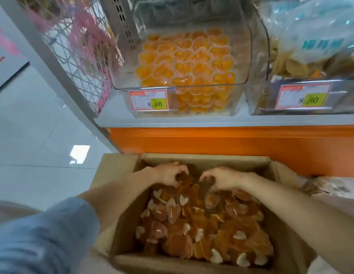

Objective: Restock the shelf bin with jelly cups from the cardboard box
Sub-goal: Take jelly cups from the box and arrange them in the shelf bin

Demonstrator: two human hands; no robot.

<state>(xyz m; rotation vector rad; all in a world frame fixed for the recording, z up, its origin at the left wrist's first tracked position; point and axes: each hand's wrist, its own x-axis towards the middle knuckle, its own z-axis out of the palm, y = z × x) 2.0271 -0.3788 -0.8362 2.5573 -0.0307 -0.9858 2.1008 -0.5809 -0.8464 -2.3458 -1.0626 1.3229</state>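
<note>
An open cardboard box sits on the floor below me, filled with several orange heart-shaped jelly cups. Both my hands are down inside its far end. My left hand has its fingers curled into the pile, gripping jelly cups. A short gap to its right, my right hand curls round more cups in the same way. Above, on the shelf, a clear plastic bin holds neat rows of orange jelly cups.
The shelf has a grey top edge and an orange front panel. A price tag reading 8.60 hangs on the bin's front. Another clear bin with bagged snacks stands to the right. A wire rack stands left. White floor tiles lie at left.
</note>
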